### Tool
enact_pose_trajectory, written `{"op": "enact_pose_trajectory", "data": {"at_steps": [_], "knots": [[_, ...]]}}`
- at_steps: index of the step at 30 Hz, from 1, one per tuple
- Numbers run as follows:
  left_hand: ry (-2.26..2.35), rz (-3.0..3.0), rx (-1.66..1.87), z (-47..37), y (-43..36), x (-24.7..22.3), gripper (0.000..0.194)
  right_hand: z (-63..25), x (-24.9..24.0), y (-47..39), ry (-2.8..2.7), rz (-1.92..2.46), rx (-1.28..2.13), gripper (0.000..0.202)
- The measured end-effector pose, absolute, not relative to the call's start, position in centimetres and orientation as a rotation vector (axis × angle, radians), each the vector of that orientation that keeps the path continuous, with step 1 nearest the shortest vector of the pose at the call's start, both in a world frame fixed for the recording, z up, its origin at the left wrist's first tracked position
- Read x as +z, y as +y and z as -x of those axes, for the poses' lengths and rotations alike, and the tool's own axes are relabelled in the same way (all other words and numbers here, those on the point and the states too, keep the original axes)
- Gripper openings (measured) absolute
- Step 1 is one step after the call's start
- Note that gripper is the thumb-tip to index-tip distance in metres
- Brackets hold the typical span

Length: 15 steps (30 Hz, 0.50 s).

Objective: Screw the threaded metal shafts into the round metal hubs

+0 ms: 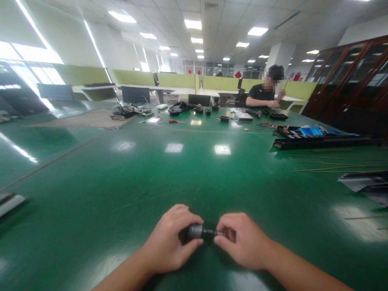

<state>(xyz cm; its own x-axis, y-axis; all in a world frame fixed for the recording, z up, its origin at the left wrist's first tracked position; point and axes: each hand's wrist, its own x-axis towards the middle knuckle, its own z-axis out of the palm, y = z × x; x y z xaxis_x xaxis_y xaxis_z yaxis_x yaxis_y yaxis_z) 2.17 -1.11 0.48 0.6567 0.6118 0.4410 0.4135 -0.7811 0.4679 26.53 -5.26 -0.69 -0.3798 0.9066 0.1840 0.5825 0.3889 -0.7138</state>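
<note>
Low in the middle of the head view, a short cylindrical tool with a thin dark shaft (pixel 195 231) lies sideways between my hands. Its thick body is grey and black; its exact kind I cannot make out. My left hand (pixel 169 238) curls around the thick body, thumb and fingers on either side. With thumb and fingertips, my right hand (pixel 247 242) pinches the far end of the shaft. That tip is partly hidden by the fingers. Beneath both hands is the glossy green tabletop (pixel 163 178).
A red screwdriver (pixel 176 121) lies farther back, near small black boxes (pixel 224 119) and a white box (pixel 243 116). Thin rods (pixel 339 165) and a long black tray (pixel 327 141) are at right. Another person (pixel 263 95) sits across the table. A pale-edged object (pixel 10 204) sits at left.
</note>
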Motion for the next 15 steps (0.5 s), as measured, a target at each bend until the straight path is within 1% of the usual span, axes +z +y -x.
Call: {"op": "enact_pose_trajectory", "data": {"at_steps": [15], "knots": [[0.826, -2.558, 0.846, -2.16, -0.91, 0.95, 0.023, -26.86, -0.36, -5.23, -2.097, 1.264, 0.75, 0.012]]}}
